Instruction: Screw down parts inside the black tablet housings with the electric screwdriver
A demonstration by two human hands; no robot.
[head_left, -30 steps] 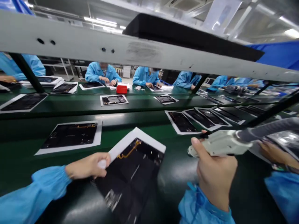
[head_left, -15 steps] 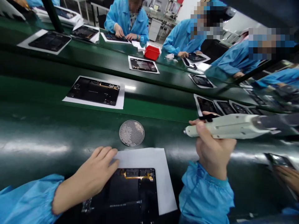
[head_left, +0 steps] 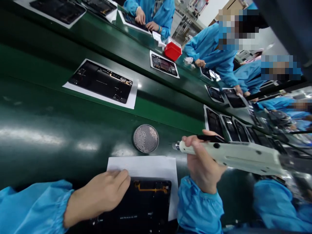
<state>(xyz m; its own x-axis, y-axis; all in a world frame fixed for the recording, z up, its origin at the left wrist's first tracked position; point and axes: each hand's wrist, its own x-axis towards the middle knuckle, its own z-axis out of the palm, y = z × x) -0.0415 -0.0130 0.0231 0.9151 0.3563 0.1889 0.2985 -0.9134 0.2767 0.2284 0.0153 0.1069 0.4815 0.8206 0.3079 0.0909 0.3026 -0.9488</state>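
Note:
My left hand (head_left: 102, 195) lies flat, fingers together, on the near left corner of a black opened tablet body (head_left: 143, 204) that rests on a white sheet (head_left: 151, 167) at the table's near edge. My right hand (head_left: 202, 162) is closed round a white electric screwdriver (head_left: 231, 155) held level, its tip pointing left just above the sheet's right corner. A round perforated metal dish (head_left: 145, 138) sits on the green surface just beyond the sheet, left of the screwdriver tip.
Another tablet body on a white sheet (head_left: 101, 83) lies on the green conveyor (head_left: 48, 123) beyond. More of them (head_left: 163, 64) line the far belt, with a red box (head_left: 172, 51). People in blue coats (head_left: 209, 48) work across the line; a blue sleeve (head_left: 275, 208) is at my right.
The view has tilted down and left. My left hand slid slightly right on the tablet body, and my right hand brought the screwdriver tip left and lower, closer to the round dish.

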